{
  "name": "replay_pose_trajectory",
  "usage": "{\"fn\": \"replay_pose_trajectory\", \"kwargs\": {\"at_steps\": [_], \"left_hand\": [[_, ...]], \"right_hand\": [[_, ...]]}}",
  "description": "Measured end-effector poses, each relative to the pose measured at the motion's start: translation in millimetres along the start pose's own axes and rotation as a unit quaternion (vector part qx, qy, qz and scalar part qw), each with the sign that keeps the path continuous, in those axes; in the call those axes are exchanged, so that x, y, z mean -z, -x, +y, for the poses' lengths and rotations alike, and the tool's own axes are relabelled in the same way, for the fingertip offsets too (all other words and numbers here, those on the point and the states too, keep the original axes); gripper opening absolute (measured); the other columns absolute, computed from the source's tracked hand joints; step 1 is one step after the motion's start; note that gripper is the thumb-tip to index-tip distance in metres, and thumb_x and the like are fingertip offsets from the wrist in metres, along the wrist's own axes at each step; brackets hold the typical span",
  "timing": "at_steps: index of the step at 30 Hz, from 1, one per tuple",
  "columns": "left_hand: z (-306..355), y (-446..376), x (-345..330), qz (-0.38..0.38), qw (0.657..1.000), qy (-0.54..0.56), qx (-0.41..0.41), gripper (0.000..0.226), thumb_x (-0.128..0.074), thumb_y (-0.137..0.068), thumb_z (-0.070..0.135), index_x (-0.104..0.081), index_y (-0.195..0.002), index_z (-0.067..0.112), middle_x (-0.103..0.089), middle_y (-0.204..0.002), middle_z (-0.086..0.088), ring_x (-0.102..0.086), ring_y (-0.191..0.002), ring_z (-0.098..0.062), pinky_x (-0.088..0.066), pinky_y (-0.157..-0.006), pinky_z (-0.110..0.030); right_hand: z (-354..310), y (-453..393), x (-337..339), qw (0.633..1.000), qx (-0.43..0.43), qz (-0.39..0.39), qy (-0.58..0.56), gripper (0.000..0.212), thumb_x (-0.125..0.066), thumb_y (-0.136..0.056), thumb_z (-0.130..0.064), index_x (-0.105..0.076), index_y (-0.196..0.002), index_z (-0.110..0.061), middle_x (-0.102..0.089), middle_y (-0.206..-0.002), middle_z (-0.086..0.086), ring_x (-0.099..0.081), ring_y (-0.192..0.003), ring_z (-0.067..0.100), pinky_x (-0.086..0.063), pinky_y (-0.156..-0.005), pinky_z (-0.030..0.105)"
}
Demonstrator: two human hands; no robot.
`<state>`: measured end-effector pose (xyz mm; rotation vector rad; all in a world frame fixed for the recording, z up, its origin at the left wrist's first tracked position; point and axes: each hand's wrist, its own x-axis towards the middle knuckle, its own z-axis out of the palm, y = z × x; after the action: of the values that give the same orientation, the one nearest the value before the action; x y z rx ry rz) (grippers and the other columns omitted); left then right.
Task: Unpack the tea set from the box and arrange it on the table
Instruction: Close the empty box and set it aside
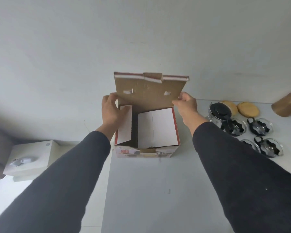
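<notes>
A cardboard tea-set box with red trim stands on the white table against the wall. Its brown lid flap is raised upright. My left hand grips the flap's left edge and lies over the white inner side flap. My right hand pinches the flap's right lower corner. White inner flaps cover most of the inside, so the contents are hidden. To the right stand a glass teapot with a black lid and several glass cups with black holders.
Two round wooden lids lie behind the cups. A brown cylinder leans at the far right. A white box sits on a lower surface to the left. The table's left edge runs just left of the tea-set box.
</notes>
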<state>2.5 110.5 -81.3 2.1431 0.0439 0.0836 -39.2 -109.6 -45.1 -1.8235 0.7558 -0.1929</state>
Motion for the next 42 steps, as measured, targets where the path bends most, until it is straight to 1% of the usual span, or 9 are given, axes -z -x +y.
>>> {"fn": "replay_pose_trajectory", "kwargs": {"at_steps": [7, 12, 15, 19, 22, 25, 33, 37, 42], "left_hand": [[1.2, 30.1, 34.7, -0.053, 0.998, -0.018, -0.04, 0.043, -0.072, -0.082, 0.018, -0.056, -0.122, 0.025, -0.041, -0.133, -0.004, -0.049, -0.113, -0.018, -0.041, -0.087, -0.021], [-1.2, 68.6, 49.8, -0.111, 0.992, -0.033, -0.046, 0.051, -0.066, -0.085, 0.02, -0.047, -0.132, 0.025, -0.046, -0.125, -0.006, -0.051, -0.101, -0.018, -0.041, -0.084, -0.02], [-6.5, 87.6, 52.3, -0.133, 0.991, -0.013, -0.031, 0.065, -0.067, -0.083, 0.019, -0.036, -0.139, 0.026, -0.056, -0.116, 0.001, -0.054, -0.1, -0.019, -0.045, -0.08, -0.026], [-7.4, 101.3, 58.2, -0.125, 0.992, 0.012, -0.025, 0.071, -0.065, -0.082, 0.006, -0.032, -0.142, 0.025, -0.056, -0.102, 0.008, -0.051, -0.09, -0.016, -0.042, -0.075, -0.024], [-13.0, 105.0, 60.3, -0.12, 0.992, 0.001, -0.036, 0.053, -0.036, -0.091, -0.003, -0.04, -0.137, 0.024, -0.061, -0.116, 0.005, -0.052, -0.092, -0.017, -0.041, -0.064, -0.016], [-26.3, 107.6, 58.6, -0.127, 0.99, 0.004, -0.068, 0.054, -0.026, -0.091, -0.005, -0.05, -0.129, 0.026, -0.062, -0.117, 0.003, -0.056, -0.098, -0.02, -0.042, -0.067, -0.015], [-37.5, 108.1, 68.7, -0.163, 0.981, 0.047, -0.092, 0.038, -0.036, -0.095, 0.006, -0.066, -0.108, 0.026, -0.065, -0.103, 0.012, -0.057, -0.101, -0.007, -0.045, -0.089, -0.017], [-45.4, 107.1, 69.0, -0.186, 0.972, -0.002, -0.142, 0.032, -0.068, -0.086, 0.03, -0.063, -0.117, 0.025, -0.065, -0.109, 0.012, -0.057, -0.101, -0.004, -0.042, -0.092, -0.019], [-51.2, 105.3, 59.9, -0.139, 0.968, -0.042, -0.205, 0.042, -0.078, -0.077, 0.019, -0.064, -0.117, 0.021, -0.066, -0.106, 0.005, -0.06, -0.098, -0.017, -0.05, -0.092, -0.032]], "right_hand": [[13.3, 49.9, 26.8, 0.999, 0.046, 0.013, -0.006, 0.046, -0.038, -0.086, 0.014, -0.064, -0.105, -0.019, -0.054, -0.107, 0.005, -0.051, -0.092, 0.02, -0.04, -0.061, 0.018], [39.6, 91.7, 35.6, 0.987, 0.104, -0.016, 0.12, 0.049, -0.054, -0.085, 0.007, -0.05, -0.125, -0.02, -0.056, -0.11, 0.004, -0.053, -0.089, 0.018, -0.042, -0.07, 0.023], [53.8, 109.0, 33.4, 0.993, 0.016, 0.047, 0.103, 0.045, -0.046, -0.088, 0.006, -0.05, -0.127, -0.016, -0.059, -0.111, 0.007, -0.057, -0.09, 0.022, -0.051, -0.078, 0.032], [61.3, 127.2, 31.4, 0.978, -0.121, 0.113, -0.129, 0.033, -0.037, -0.099, -0.034, -0.059, -0.109, -0.011, -0.068, -0.1, 0.011, -0.066, -0.067, 0.024, -0.047, -0.046, 0.029], [67.1, 136.9, 37.0, 0.989, -0.069, 0.051, -0.124, 0.042, -0.048, -0.091, -0.055, -0.058, -0.105, -0.018, -0.068, -0.087, 0.001, -0.064, -0.059, 0.017, -0.046, -0.047, 0.025], [67.8, 143.9, 42.4, 0.996, 0.0, -0.03, -0.086, 0.042, -0.068, -0.082, -0.043, -0.057, -0.115, -0.019, -0.066, -0.091, 0.001, -0.063, -0.065, 0.015, -0.049, -0.055, 0.021], [72.3, 140.6, 42.5, 0.995, 0.07, -0.064, 0.031, 0.055, -0.078, -0.076, -0.019, -0.054, -0.124, -0.03, -0.062, -0.1, 0.002, -0.058, -0.095, 0.015, -0.043, -0.084, 0.024], [72.9, 138.4, 38.5, 0.991, 0.083, -0.028, 0.097, 0.041, -0.075, -0.08, -0.023, -0.061, -0.118, -0.026, -0.06, -0.118, 0.006, -0.053, -0.105, 0.015, -0.039, -0.085, 0.024], [77.0, 134.5, 34.5, 0.989, 0.096, -0.009, 0.115, 0.03, -0.073, -0.081, -0.024, -0.065, -0.111, -0.023, -0.063, -0.111, 0.006, -0.054, -0.096, 0.013, -0.038, -0.082, 0.023]]}}
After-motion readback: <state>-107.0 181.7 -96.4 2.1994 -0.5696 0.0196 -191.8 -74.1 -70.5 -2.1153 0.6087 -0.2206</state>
